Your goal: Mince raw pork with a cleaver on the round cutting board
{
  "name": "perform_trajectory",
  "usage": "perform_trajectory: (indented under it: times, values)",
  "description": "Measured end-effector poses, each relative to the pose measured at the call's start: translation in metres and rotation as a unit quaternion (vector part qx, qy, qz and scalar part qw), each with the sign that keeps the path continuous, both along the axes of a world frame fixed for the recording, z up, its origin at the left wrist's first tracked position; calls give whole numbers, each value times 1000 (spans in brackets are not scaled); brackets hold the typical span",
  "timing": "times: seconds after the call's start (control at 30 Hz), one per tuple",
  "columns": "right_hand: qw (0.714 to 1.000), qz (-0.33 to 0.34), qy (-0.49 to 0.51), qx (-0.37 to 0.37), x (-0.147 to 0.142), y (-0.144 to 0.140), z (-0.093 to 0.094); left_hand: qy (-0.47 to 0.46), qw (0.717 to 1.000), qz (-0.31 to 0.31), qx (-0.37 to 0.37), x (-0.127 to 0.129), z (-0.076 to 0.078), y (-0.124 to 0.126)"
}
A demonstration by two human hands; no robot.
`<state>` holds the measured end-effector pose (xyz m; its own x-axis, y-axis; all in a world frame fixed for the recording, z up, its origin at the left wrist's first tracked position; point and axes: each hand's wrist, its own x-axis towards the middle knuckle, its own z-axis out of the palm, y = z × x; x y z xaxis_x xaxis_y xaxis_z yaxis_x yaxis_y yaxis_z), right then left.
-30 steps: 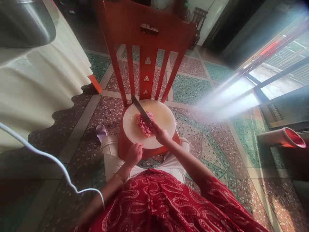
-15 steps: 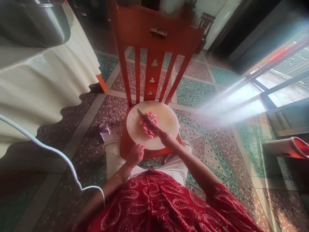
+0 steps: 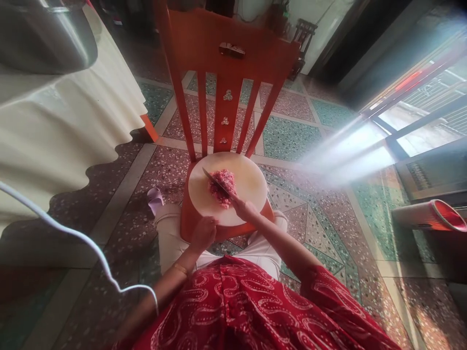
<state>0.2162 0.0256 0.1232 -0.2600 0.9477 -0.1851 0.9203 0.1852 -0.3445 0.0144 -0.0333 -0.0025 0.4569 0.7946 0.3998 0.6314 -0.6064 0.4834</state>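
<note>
A round, pale cutting board [image 3: 251,180] rests on the seat of a red-brown wooden chair [image 3: 185,221]. On it, left of the middle, lies a mound of pink minced meat [image 3: 228,179]. My right hand [image 3: 245,209] is closed round the handle of a knife [image 3: 215,181]. The blade slants across the meat, its tip pointing to the far left. At the board's near left rim, my left hand [image 3: 205,233] is closed, fingers curled against the edge; its fingertips are partly hidden.
The chair back [image 3: 228,112] rises just beyond the board. To the left stands a table with a cream cloth [image 3: 73,131] and a metal pot [image 3: 47,43]. A white cable [image 3: 87,238] crosses at lower left. A red-and-white bin [image 3: 419,216] lies on its side at right.
The knife blade has shifted slightly across the meat and now sits lower in it. My left hand stays at the rim, turned a little. The whole view has moved slightly.
</note>
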Motion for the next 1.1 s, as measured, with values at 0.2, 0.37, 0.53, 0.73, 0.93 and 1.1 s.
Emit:
perform_trajectory:
  times: [0.2, 0.37, 0.53, 0.73, 0.93, 1.1]
  values:
    - [998, 2, 8, 64, -1, -4, 3, 17, 1000, 9, 0, 2, 2, -1]
    - [998, 15, -54, 5, 1, -9, 0, -6, 1000, 6, -6, 1, 5, 0]
    - [996, 54, -46, 58, 31, -48, -6, -7, 1000, -2, -3, -1, 2, -7]
    - [979, 133, -152, 2, 63, -97, -37, -34, 999, -7, 0, -1, -9, -20]
    - [972, 124, -193, -39, 25, -52, -43, -13, 1000, -7, -18, 0, -5, -17]
    - [999, 1, -27, -47, 4, -2, -35, -18, 999, -8, -28, 0, 6, -16]
